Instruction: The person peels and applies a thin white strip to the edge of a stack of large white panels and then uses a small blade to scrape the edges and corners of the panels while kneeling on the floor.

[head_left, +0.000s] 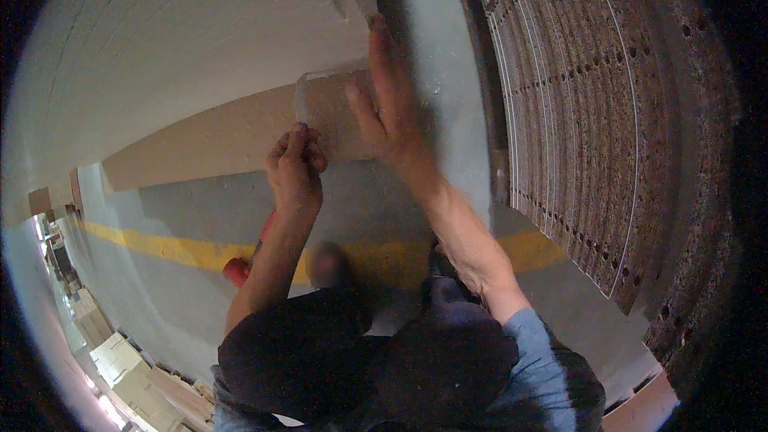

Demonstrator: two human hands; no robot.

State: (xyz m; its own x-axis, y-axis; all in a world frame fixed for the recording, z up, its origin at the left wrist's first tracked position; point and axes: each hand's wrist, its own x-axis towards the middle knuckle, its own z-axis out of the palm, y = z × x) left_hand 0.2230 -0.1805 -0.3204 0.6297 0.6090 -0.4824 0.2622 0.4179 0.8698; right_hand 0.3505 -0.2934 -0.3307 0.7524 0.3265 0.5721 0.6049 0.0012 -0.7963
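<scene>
A pale, translucent strip that looks like clear tape (300,100) rises from the pinched fingers of my left hand (298,162) and bends over onto a brown cardboard strip (216,132). That cardboard lies along the near edge of a large stack or panel with a whitish cover (200,40). My right hand (392,108), slightly smeared by motion, is stretched out with its fingers apart over the cardboard's right end, close to the panel's corner. Nothing shows in its grasp. Whether its fingertips touch the surface I cannot tell.
Brown particleboard panels (576,112) with rows of drilled holes stand stacked at the right. A red object (236,272) is beside my left forearm, partly hidden. A yellow line (160,246) crosses the grey floor. Cartons and boards (128,364) sit at the lower left.
</scene>
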